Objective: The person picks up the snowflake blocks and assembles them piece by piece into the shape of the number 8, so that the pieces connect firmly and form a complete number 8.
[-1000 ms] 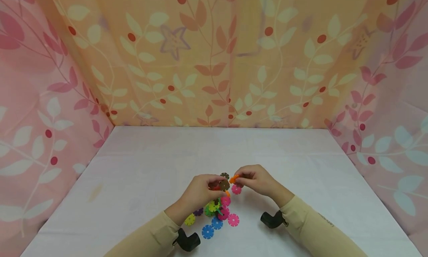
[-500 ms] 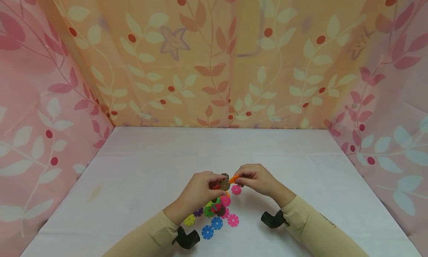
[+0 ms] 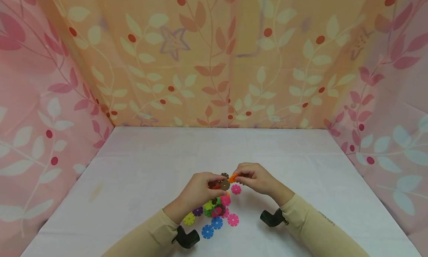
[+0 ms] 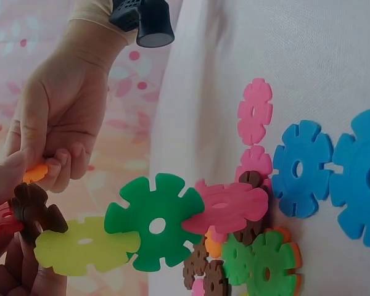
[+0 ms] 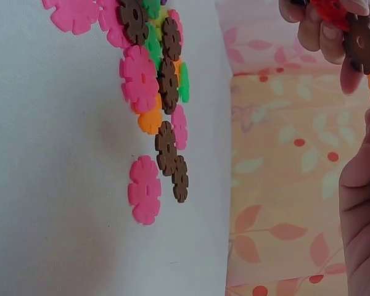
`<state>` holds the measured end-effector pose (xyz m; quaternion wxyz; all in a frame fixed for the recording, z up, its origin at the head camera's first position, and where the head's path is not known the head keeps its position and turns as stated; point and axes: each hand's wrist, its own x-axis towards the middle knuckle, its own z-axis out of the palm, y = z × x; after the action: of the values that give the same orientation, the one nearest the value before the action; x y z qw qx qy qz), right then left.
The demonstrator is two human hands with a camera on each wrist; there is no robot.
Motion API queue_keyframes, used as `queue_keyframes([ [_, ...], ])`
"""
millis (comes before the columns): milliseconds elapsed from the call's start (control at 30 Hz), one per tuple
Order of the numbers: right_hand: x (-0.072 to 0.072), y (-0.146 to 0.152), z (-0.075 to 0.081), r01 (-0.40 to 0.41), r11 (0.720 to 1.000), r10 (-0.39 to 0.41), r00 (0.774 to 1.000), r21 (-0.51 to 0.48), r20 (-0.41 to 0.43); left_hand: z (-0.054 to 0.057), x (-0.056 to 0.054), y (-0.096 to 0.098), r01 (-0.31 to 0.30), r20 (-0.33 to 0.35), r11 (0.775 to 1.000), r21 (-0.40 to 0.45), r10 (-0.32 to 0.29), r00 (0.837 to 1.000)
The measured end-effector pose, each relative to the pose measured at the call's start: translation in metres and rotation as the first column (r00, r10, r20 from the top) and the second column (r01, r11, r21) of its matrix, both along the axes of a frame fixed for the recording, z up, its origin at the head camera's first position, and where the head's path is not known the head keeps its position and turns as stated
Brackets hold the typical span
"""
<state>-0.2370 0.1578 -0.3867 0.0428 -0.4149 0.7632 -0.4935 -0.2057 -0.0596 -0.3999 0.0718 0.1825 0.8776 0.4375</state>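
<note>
Chain: dark brown notched plastic-looking disc (image 4: 37, 213), yellow notched disc (image 4: 98, 246), deep green notched disc (image 4: 155, 206) and bright pink notched disc (image 4: 234, 211), running in a line from the left hand, as I read the left wrist view.
Loose end: I cannot tell whether the pink disc joins the brown piece behind it.
Left hand (image 3: 200, 188): narrow grip, thumb and fingers round the brown disc and a red notched disc (image 4: 3, 220).
Right hand (image 3: 255, 178): narrow pinch, thumb and fingertips on a bright orange notched disc (image 3: 233, 178).
Junction: orange disc at the brown disc's edge, raised off the white cloth-covered table (image 3: 160, 153); whether the slots interlock, I cannot tell.
Handling: I judge the step to be joining orange to brown; I would match notch to notch, set the two planes crosswise, and push straight along the slot, without twisting.
Bracing: I would support brown close to the join, lest the overhanging chain lever loose.
Left pose: forearm slants in from lower left, fingers toward the right hand, thumb lowest.
Right pose: forearm slants in from lower right, wrist bent inward, fingertips facing the left hand.
Stock: two sky-blue notched discs (image 3: 210, 234), nearest me on the table.
</note>
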Motion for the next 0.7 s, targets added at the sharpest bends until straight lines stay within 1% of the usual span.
queue_keyframes([
  [167, 0.002, -0.001, 0.002, 0.009, 1.0, -0.009, 1.0, 0.022, -0.002, -0.002, -0.001, -0.001, -0.004, 0.009, 1.0, -0.004, 0.004, 1.0],
  [300, 0.003, -0.002, 0.005, 0.025, 0.999, -0.024, 1.0, 0.048, -0.013, -0.002, -0.001, -0.001, -0.006, 0.029, 1.0, 0.002, 0.006, 1.0],
  [400, 0.003, -0.002, 0.004, 0.017, 0.998, -0.015, 1.0, 0.061, -0.025, -0.002, -0.001, 0.0, 0.004, 0.025, 1.0, 0.005, -0.004, 1.0],
  [467, 0.001, -0.003, 0.001, 0.008, 0.998, -0.005, 0.999, 0.063, -0.04, -0.002, -0.001, 0.0, 0.009, 0.022, 1.0, 0.013, -0.009, 1.0],
  [567, -0.006, -0.003, -0.011, 0.0, 0.998, 0.004, 0.998, 0.065, -0.059, -0.003, -0.002, 0.0, 0.013, 0.026, 0.999, 0.031, -0.014, 1.0],
  [700, -0.014, -0.004, -0.023, -0.036, 0.996, 0.04, 0.997, 0.076, -0.062, -0.005, -0.003, 0.0, 0.011, 0.072, 0.999, 0.05, -0.015, 0.997],
])
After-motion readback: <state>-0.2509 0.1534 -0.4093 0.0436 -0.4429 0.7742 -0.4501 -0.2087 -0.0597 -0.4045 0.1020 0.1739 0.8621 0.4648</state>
